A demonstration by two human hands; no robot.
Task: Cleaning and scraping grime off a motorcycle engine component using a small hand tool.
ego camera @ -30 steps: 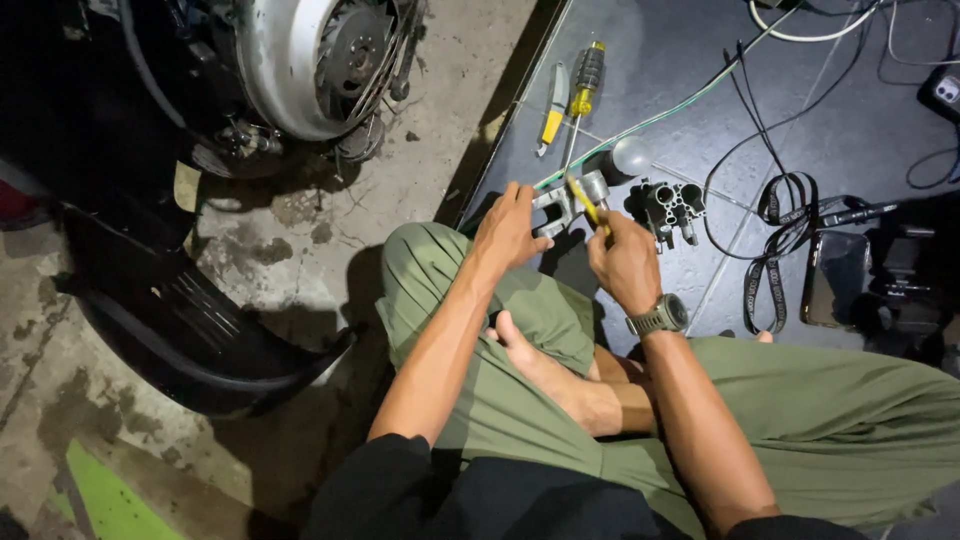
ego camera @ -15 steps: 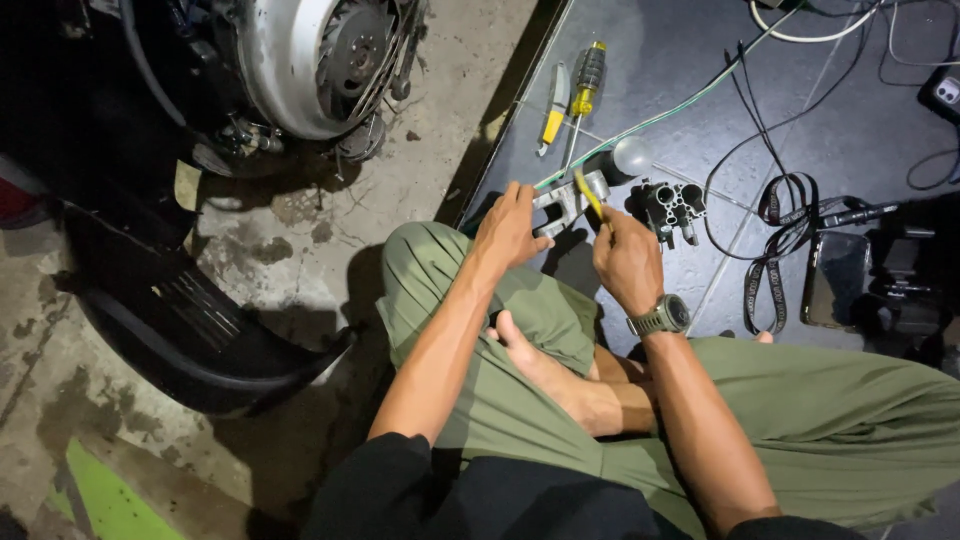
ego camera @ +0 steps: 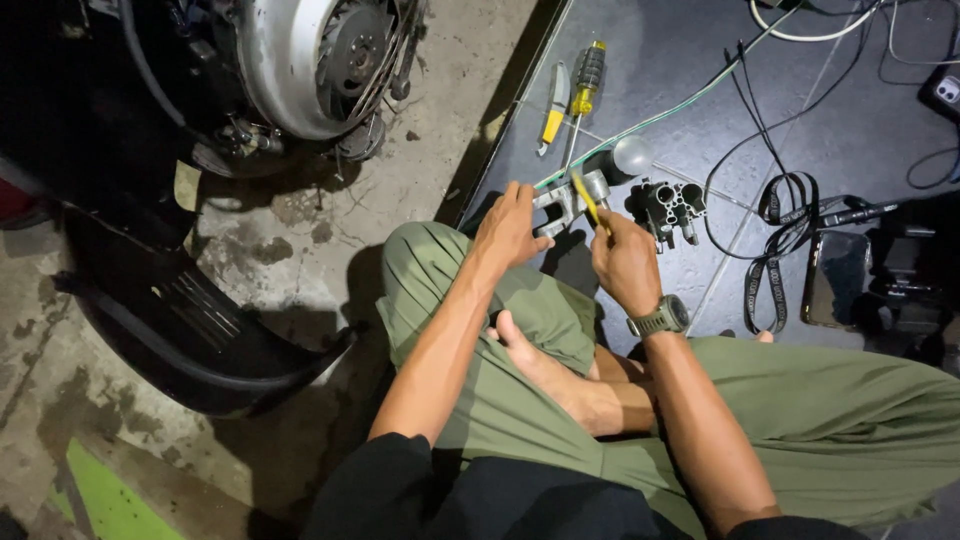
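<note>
Head view: left hand (ego camera: 512, 228) grips cast-metal part (ego camera: 562, 203); right hand (ego camera: 624, 262) holds yellow-handled tool (ego camera: 585, 199).

Both hands reach forward over crossed legs; left (ego camera: 512, 228) and right (ego camera: 625, 262) clenched.

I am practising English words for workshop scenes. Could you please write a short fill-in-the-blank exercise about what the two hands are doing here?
1. The left hand holds a small ____ -coloured metal part.
2. The right hand holds a thin tool with a ____ handle.
3. On the right wrist sits a ____.
4. A screwdriver lies on the dark ____, beyond the hands.

Missing words: silver; yellow; watch; mat
</note>
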